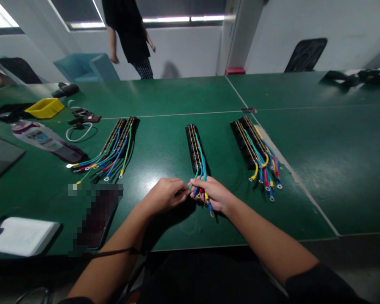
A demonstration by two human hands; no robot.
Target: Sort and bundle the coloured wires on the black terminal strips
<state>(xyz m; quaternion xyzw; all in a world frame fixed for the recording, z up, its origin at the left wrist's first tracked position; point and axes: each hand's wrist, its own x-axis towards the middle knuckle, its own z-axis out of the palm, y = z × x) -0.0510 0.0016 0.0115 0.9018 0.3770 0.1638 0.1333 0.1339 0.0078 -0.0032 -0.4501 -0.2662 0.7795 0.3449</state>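
A black terminal block with brass-coloured metal strips lies in the middle of the green table. Coloured wires run from it toward me and end in ring lugs. My right hand is closed around this bundle, thumb on top, with several lugs poking out below. At the bundle's left side, my left hand pinches the end of a green wire between thumb and fingertips. The exact grip on its tip is too small to make out.
Wired terminal blocks lie in pairs at the left and the right. Farther left are a bottle, a yellow bin, a phone and a white box-like object. A person stands beyond the table.
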